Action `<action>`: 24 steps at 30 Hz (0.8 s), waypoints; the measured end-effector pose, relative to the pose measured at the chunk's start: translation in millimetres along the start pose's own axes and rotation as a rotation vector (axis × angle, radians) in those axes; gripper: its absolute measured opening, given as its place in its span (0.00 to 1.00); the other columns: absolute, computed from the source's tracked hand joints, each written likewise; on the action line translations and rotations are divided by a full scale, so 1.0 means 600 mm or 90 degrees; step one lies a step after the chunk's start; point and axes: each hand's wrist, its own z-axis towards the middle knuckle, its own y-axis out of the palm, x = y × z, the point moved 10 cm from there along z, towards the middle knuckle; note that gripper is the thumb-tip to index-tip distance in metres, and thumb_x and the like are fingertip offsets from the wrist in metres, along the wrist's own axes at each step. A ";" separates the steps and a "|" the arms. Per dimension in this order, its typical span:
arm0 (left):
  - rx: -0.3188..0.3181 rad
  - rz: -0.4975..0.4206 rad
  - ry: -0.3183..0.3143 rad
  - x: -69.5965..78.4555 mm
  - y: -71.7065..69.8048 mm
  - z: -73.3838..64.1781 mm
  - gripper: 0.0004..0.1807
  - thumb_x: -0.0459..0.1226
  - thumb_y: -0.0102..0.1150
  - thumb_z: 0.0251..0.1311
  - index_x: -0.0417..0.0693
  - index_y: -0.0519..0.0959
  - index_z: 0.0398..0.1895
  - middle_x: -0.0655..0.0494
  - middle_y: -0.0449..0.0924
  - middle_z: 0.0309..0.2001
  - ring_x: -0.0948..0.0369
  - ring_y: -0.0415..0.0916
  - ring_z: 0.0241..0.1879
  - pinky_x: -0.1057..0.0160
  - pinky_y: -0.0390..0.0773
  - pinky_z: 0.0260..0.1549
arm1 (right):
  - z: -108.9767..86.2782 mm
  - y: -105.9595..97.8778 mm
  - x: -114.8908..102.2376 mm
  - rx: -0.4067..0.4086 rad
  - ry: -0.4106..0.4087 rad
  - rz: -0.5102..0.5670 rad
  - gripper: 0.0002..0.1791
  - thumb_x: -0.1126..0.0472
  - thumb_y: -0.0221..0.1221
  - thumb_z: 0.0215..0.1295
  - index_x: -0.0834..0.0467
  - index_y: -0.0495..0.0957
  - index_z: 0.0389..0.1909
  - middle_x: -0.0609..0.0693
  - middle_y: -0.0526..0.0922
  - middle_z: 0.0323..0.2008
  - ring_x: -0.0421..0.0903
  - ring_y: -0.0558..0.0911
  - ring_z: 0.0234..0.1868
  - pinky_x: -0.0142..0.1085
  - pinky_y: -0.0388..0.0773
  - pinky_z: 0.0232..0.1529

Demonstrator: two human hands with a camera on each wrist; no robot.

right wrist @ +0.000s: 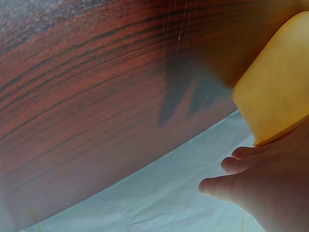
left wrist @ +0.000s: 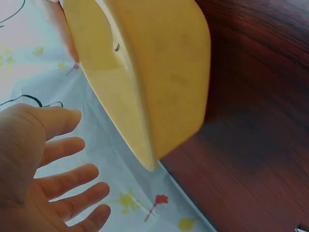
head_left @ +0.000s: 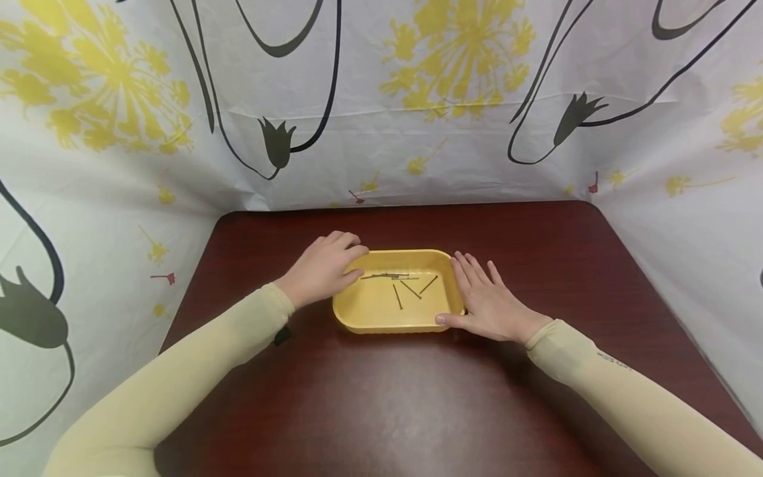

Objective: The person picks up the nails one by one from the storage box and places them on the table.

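Observation:
A yellow plastic tray (head_left: 375,301) with rounded corners sits on the table, several thin dark nails (head_left: 397,297) lying loose on its floor. At its left end is my left hand (head_left: 324,268), thumb and fingers reaching over the rim in the head view. The left wrist view has that hand (left wrist: 21,159) with fingers spread, holding nothing, beside the tray's wall (left wrist: 174,72). My right hand (head_left: 491,306) lies along the right rim with straight fingers, thumb at the front right corner. In the right wrist view, the right hand (right wrist: 270,179) overlaps the tray's rim.
The dark red wood-grain table (head_left: 381,397) has rounded far corners. A white curtain (head_left: 369,146) with yellow and grey flower prints surrounds it at the back and both sides. A small black object (head_left: 283,335) shows beneath the left sleeve.

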 end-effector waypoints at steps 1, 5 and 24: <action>-0.005 0.002 0.004 0.004 0.004 0.004 0.21 0.47 0.63 0.67 0.49 0.80 0.60 0.50 0.75 0.56 0.51 0.70 0.55 0.50 0.75 0.50 | 0.000 0.000 0.000 0.002 -0.001 -0.001 0.67 0.17 0.44 0.59 0.65 0.40 0.80 0.60 0.39 0.80 0.58 0.41 0.79 0.64 0.41 0.71; -0.019 0.002 0.016 0.019 0.017 0.019 0.20 0.47 0.63 0.67 0.49 0.81 0.58 0.53 0.78 0.50 0.53 0.72 0.48 0.54 0.76 0.44 | -0.001 0.002 0.002 0.006 -0.001 -0.003 0.67 0.17 0.45 0.58 0.65 0.41 0.80 0.59 0.39 0.80 0.57 0.41 0.79 0.64 0.42 0.71; -0.169 -0.062 -0.047 0.016 0.088 0.082 0.04 0.37 0.62 0.65 0.50 0.86 0.36 0.60 0.82 0.34 0.61 0.75 0.32 0.59 0.76 0.33 | 0.001 0.002 0.003 0.011 -0.009 0.000 0.67 0.17 0.45 0.58 0.65 0.40 0.80 0.60 0.40 0.80 0.57 0.42 0.79 0.64 0.42 0.71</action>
